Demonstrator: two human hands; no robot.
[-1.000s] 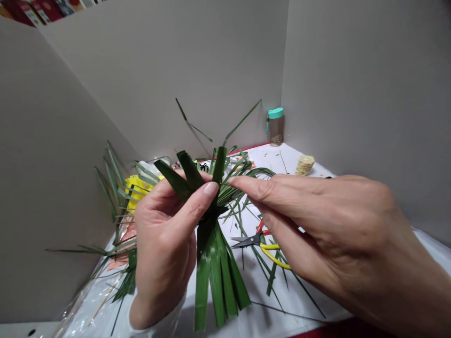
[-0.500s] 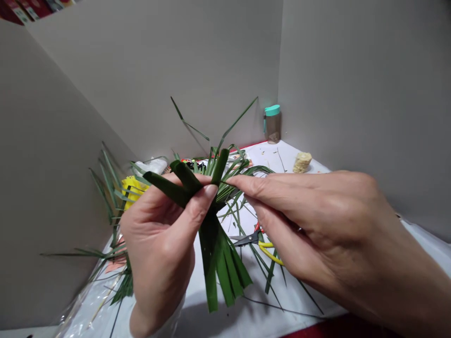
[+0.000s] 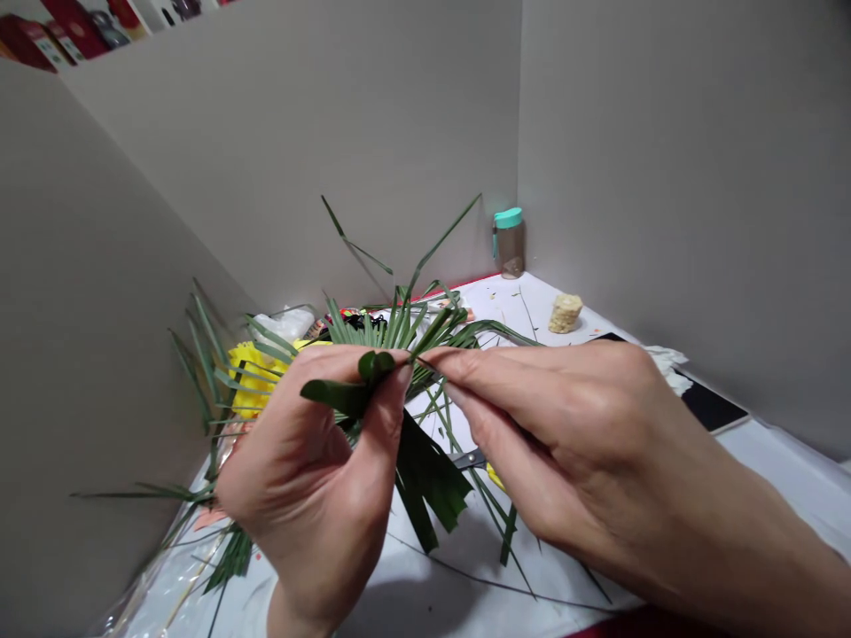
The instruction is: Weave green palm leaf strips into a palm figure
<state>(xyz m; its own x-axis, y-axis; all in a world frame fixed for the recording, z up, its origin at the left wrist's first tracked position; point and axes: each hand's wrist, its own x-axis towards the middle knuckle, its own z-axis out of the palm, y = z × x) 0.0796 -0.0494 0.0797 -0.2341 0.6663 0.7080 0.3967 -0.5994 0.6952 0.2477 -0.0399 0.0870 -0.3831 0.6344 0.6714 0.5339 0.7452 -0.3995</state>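
My left hand (image 3: 312, 478) is closed in a pinch around a piece woven from green leaf strips (image 3: 432, 483). Curled strip ends stick out above the thumb, and a flat fan of cut ends hangs below it. Close against those fingertips, my right hand (image 3: 572, 443) pinches a thin dark strand (image 3: 421, 361) at the edge of the piece. The fingers cover part of the strand and the folds. Beneath the hands lie scissors (image 3: 469, 460), mostly hidden by the leaf piece and my right hand.
Long green leaves (image 3: 372, 332) spread behind my hands. A yellow crinkled thing (image 3: 249, 390) lies left. Further back stand a water bottle (image 3: 511, 244) and a beige ridged block (image 3: 565, 314). To the right are a black flat device (image 3: 711, 406) and white tissue (image 3: 668, 365). Grey walls enclose the table.
My left hand has tilted the leaf piece, so its upper strips curl closer together and the hanging fan has swung right. My right hand stays at its edge. The view has shifted slightly.
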